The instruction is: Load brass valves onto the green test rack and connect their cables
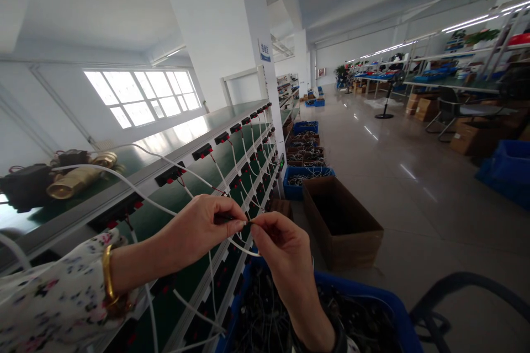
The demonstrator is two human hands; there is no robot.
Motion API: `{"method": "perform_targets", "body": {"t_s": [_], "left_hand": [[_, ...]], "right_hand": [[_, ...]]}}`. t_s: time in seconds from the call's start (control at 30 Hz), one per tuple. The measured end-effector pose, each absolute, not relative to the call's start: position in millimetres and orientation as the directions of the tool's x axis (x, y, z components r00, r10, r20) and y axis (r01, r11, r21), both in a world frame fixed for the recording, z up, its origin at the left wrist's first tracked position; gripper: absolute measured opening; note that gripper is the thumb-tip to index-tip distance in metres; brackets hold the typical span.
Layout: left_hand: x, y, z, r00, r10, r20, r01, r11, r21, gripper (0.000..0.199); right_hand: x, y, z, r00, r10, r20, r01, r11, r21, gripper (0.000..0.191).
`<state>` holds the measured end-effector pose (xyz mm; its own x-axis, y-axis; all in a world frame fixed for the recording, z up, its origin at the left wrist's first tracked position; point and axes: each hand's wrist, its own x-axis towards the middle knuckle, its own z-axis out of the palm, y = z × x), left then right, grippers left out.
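My left hand [194,230] and my right hand [285,251] meet fingertip to fingertip in front of a rack, both closed in a pinch. Between the fingertips is a thin dark wire end, too small to make out in detail. A white cable [244,250] curves beneath the fingers towards my right palm. Another white cable [124,178] runs from the valves to behind my left wrist. On the rack's top shelf lie a brass valve [77,181] and a black actuator box [27,185]. Black and red terminal clips [202,151] line the rack's edge, with white cables hanging from several.
Below my hands stands a blue bin [372,292] full of dark parts and wires. A cardboard box [351,234] is on the floor beyond it, and a blue crate of cables [295,193] is beside the rack. A dark hose [464,284] curves at lower right.
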<state>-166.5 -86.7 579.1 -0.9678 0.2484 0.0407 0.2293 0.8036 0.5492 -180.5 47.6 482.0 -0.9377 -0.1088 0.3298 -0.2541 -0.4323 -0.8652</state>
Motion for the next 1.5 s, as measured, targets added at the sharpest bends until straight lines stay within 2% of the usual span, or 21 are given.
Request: {"method": "perform_targets", "body": {"t_s": [0.23,0.47,0.87,1.1,1.33,1.5], "left_hand": [[-165.3,-84.4,578.4,-0.974,0.227,0.018,0.194,0.789,0.583,0.018],[-164.5,-83.3,581.0,-0.972,0.236,0.003,0.191,0.78,0.596,0.016],[-165.2,-83.0,580.3,-0.972,0.231,0.031,0.207,0.795,0.57,0.016],[-162.1,-79.4,583.4,-0.973,0.229,0.013,0.196,0.8,0.568,0.016],[-163.4,-83.0,581.0,-0.977,0.214,0.014,0.188,0.822,0.538,0.017],[-164.5,-84.6,580.1,-0.976,0.218,-0.017,0.167,0.794,0.584,0.018]], "right_hand": [[-183.2,45.6,476.1,-0.928,-0.055,0.368,-0.302,-0.469,-0.83,0.011],[-179.6,45.1,480.5,-0.949,-0.111,0.295,-0.196,-0.528,-0.827,0.012],[-180.0,42.5,479.5,-0.937,-0.085,0.338,-0.273,-0.424,-0.863,0.007],[-178.8,42.5,481.4,-0.947,-0.089,0.309,-0.231,-0.481,-0.846,0.008],[-178.2,41.5,479.1,-0.933,-0.053,0.356,-0.31,-0.382,-0.871,0.007],[-176.6,44.6,479.3,-0.929,-0.065,0.366,-0.324,-0.341,-0.882,0.007]]}}
